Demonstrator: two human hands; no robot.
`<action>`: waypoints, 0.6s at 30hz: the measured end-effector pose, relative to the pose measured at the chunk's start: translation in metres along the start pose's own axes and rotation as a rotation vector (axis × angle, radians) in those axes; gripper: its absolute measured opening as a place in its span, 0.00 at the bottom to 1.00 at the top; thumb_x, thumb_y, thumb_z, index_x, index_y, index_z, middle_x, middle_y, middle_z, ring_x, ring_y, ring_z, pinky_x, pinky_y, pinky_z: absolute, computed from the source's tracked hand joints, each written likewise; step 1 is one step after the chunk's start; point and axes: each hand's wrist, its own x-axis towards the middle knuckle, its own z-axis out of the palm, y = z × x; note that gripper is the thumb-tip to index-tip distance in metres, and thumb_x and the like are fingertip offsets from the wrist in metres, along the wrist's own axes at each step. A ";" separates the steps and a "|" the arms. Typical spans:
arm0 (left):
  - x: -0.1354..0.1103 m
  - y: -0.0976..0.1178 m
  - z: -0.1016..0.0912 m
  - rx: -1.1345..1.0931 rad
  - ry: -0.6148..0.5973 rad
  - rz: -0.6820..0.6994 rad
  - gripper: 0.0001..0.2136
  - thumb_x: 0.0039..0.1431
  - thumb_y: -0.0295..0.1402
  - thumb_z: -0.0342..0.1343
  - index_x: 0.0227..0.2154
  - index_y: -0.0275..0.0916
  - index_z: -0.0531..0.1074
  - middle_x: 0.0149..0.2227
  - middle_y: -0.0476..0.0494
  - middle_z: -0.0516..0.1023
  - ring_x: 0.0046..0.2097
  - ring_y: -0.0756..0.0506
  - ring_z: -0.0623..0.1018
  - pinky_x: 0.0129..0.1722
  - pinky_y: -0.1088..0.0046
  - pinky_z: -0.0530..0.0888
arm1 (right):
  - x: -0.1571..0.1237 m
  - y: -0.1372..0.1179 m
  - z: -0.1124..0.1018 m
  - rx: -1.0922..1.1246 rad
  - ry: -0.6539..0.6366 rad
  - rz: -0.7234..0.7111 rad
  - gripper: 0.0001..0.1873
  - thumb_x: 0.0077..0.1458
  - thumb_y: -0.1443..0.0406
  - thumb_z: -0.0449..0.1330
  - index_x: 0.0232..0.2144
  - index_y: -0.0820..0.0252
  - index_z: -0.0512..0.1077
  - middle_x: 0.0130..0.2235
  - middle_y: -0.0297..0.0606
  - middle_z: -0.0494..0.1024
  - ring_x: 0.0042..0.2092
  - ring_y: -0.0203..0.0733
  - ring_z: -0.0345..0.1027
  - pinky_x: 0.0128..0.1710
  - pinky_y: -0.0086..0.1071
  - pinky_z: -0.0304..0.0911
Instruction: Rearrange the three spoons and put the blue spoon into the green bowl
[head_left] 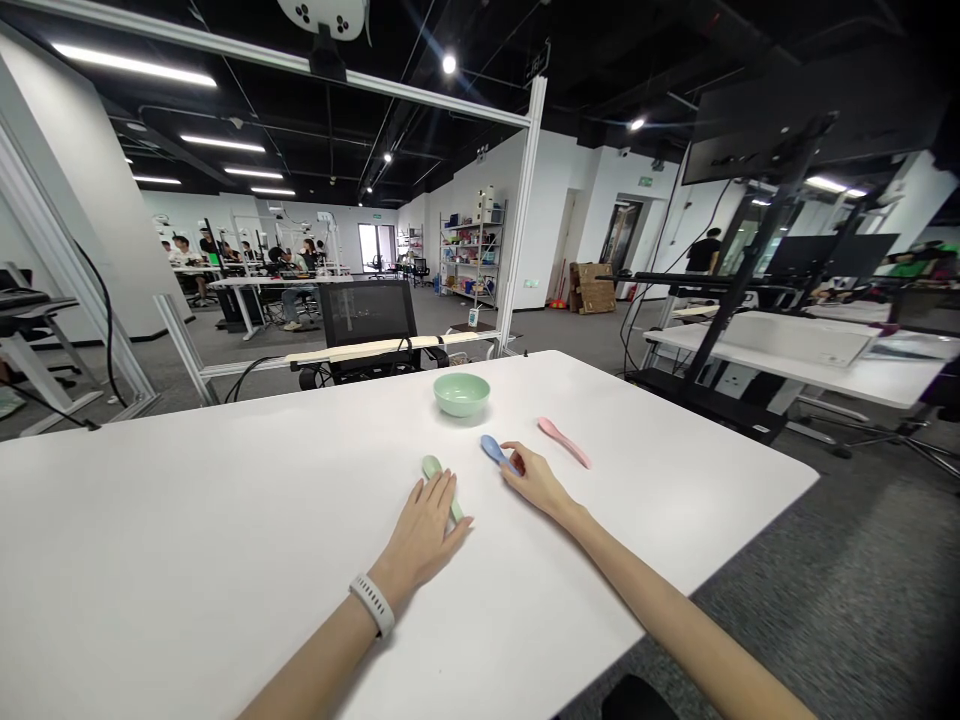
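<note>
On the white table (225, 520) lie three small spoons. My left hand (424, 530) rests flat over the handle of the green spoon (431, 466), fingers stretched out, its bowl end showing beyond my fingertips. My right hand (532, 478) is curled over the handle of the blue spoon (493, 449), fingers pinched on it while it still lies on the table. A pink spoon (564, 441) lies free to the right of that hand. Behind the spoons stands a pale green bowl (461, 393), upright and apparently empty.
A black office chair (367, 315) stands behind the table's far edge. A metal frame post (521, 215) rises at the far side. To the right are a monitor stand (750, 260) and another white desk (810, 360). People sit at desks far back left.
</note>
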 end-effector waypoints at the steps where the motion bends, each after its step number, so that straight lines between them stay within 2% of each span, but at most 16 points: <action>1: 0.000 0.000 0.000 0.000 -0.004 -0.002 0.33 0.71 0.52 0.40 0.70 0.35 0.58 0.73 0.32 0.62 0.74 0.36 0.62 0.72 0.49 0.62 | 0.000 0.000 0.000 0.000 0.000 0.003 0.23 0.58 0.56 0.55 0.51 0.61 0.73 0.31 0.31 0.72 0.31 0.40 0.64 0.35 0.34 0.62; 4: 0.000 0.002 0.000 0.001 -0.008 -0.007 0.33 0.71 0.51 0.39 0.70 0.33 0.57 0.73 0.31 0.62 0.74 0.37 0.62 0.72 0.49 0.62 | 0.000 -0.001 0.000 -0.003 0.003 0.013 0.23 0.58 0.56 0.55 0.52 0.61 0.73 0.31 0.32 0.72 0.31 0.40 0.64 0.35 0.35 0.63; 7: 0.001 0.001 -0.002 0.011 0.024 0.014 0.34 0.70 0.52 0.40 0.72 0.36 0.53 0.74 0.32 0.60 0.75 0.37 0.60 0.73 0.49 0.61 | 0.000 0.000 0.001 -0.001 0.015 0.018 0.24 0.58 0.54 0.56 0.51 0.61 0.74 0.31 0.32 0.73 0.31 0.40 0.65 0.35 0.35 0.63; 10: 0.001 -0.010 -0.015 0.053 0.095 0.035 0.35 0.70 0.52 0.40 0.74 0.39 0.47 0.74 0.33 0.58 0.75 0.38 0.60 0.73 0.49 0.61 | 0.002 0.001 0.000 0.009 0.029 0.033 0.26 0.61 0.50 0.56 0.52 0.61 0.74 0.31 0.33 0.74 0.31 0.41 0.67 0.35 0.35 0.64; 12: -0.004 -0.029 -0.030 0.096 0.145 -0.014 0.35 0.70 0.52 0.39 0.74 0.38 0.47 0.74 0.33 0.59 0.75 0.38 0.60 0.73 0.48 0.61 | 0.005 0.003 -0.003 -0.002 0.034 0.051 0.27 0.63 0.48 0.54 0.53 0.62 0.74 0.32 0.35 0.75 0.32 0.42 0.68 0.35 0.36 0.65; 14: -0.016 -0.056 -0.047 0.150 0.205 -0.100 0.35 0.70 0.52 0.38 0.73 0.36 0.51 0.73 0.32 0.61 0.74 0.37 0.62 0.73 0.48 0.62 | 0.011 0.008 -0.009 -0.038 0.037 0.053 0.28 0.65 0.48 0.53 0.54 0.62 0.74 0.35 0.39 0.78 0.34 0.44 0.71 0.38 0.37 0.67; 16: -0.039 -0.091 -0.065 0.210 0.263 -0.197 0.34 0.71 0.51 0.36 0.71 0.34 0.55 0.72 0.31 0.63 0.73 0.37 0.63 0.72 0.49 0.63 | 0.019 0.016 -0.014 -0.082 0.037 0.018 0.26 0.67 0.50 0.51 0.54 0.62 0.75 0.41 0.45 0.80 0.40 0.47 0.74 0.44 0.40 0.69; 18: -0.070 -0.129 -0.079 0.256 0.249 -0.281 0.35 0.70 0.50 0.34 0.69 0.29 0.59 0.71 0.29 0.65 0.72 0.36 0.65 0.71 0.50 0.64 | 0.028 0.026 -0.020 -0.120 0.020 -0.047 0.24 0.67 0.54 0.51 0.55 0.60 0.75 0.50 0.50 0.81 0.50 0.52 0.75 0.53 0.45 0.68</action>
